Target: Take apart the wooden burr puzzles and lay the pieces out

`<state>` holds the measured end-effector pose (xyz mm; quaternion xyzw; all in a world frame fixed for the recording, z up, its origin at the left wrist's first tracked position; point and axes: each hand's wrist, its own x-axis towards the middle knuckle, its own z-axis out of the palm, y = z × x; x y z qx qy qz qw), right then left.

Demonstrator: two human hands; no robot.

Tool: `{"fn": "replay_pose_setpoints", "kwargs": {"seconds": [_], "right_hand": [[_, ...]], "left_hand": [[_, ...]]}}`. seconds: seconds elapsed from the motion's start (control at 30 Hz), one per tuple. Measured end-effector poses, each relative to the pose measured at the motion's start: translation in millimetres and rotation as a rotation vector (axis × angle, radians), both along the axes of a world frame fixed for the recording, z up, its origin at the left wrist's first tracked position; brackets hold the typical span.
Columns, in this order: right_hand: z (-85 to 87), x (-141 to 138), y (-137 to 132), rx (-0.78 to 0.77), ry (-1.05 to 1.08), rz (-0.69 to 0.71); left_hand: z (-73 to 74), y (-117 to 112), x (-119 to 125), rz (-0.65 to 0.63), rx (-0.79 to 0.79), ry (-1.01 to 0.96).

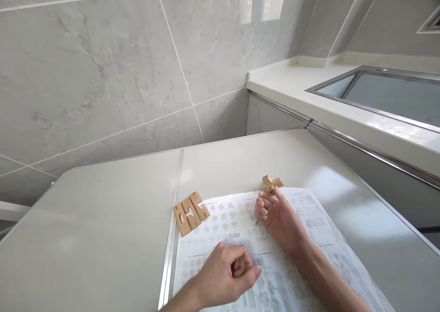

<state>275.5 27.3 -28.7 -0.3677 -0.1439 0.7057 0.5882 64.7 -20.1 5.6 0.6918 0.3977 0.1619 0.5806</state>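
Note:
My right hand is turned palm toward the left, its fingers curled. Its thumb and forefinger sit on either side of the near end of a small wooden interlocking puzzle, whose crossed blocks point several ways. A dark mark shows on that end. My left hand is loosely closed above the printed sheet, with nothing visible in it. Beyond it to the left, three flat notched wooden pieces lie side by side, numbered and with cut-outs of different shapes.
The sheet with small diagrams lies on a pale folding table with a metal seam. A white counter with a sink stands on the right, a rail along its front. Grey tiled wall closes off the far side.

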Motion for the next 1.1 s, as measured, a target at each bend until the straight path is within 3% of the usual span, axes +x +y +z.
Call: {"fn": "replay_pose_setpoints", "kwargs": {"seconds": [0.2,0.37,0.57,0.67,0.8,0.93,1.0,1.1], "right_hand": [[-2.4,0.0,0.7,-0.016,0.124,-0.056],[4.6,-1.8,-1.4,-0.007,0.107,-0.003],[11.1,-5.5,-12.1,0.128,-0.061,0.260],[13.3,-10.5,-20.3,0.189,-0.081,0.420],[13.6,-17.1,-27.8,0.301,-0.052,0.641],[10.8,-21.2,-31.6,0.372,-0.009,0.824],[10.3,-22.5,-33.1,0.388,0.006,0.890],[11.8,-22.9,-33.6,0.401,0.012,0.930]], "left_hand": [[3.7,1.1,1.3,0.010,-0.036,-0.002],[4.3,4.2,-0.5,0.087,-0.106,-0.105],[4.8,11.7,-5.1,0.337,-0.200,-0.312],[1.0,13.7,-7.5,0.389,-0.183,-0.409],[-3.4,12.9,-11.0,0.340,-0.236,-0.495],[-0.1,12.4,-14.4,0.192,-0.323,-0.560],[1.7,13.1,-15.4,0.119,-0.365,-0.590],[0.9,14.6,-15.4,0.108,-0.402,-0.621]]}}
